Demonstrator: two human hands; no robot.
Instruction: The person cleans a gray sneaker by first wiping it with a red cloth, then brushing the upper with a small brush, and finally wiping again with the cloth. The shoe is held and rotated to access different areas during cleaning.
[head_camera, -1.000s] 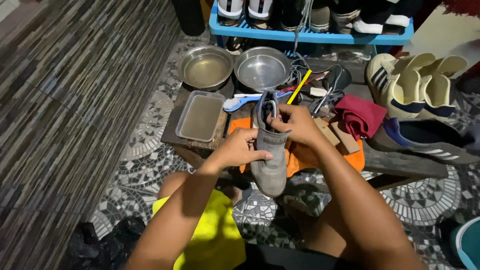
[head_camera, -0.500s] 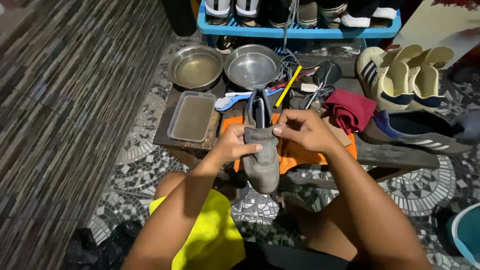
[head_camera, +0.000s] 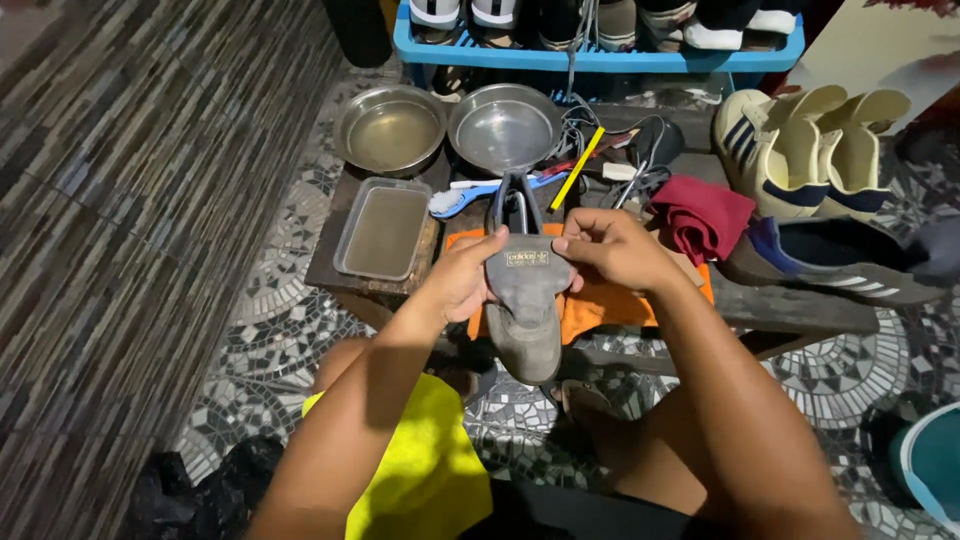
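I hold a grey suede shoe upright over my lap, toe pointing toward me. My left hand grips its left side at the tongue. My right hand pinches the right edge of the grey tongue, which is spread flat and shows a small gold label. An orange cloth lies on the low wooden bench just behind the shoe.
On the bench stand two metal bowls, a clear plastic tub, a blue brush, a yellow stick, a dark red cloth. Cream sneakers and a dark blue striped shoe lie right. A blue shoe rack stands behind.
Both hands pulled the shoe's tongue up and out, flattening it toward me. My right hand moved from the opening down to the tongue's right edge.
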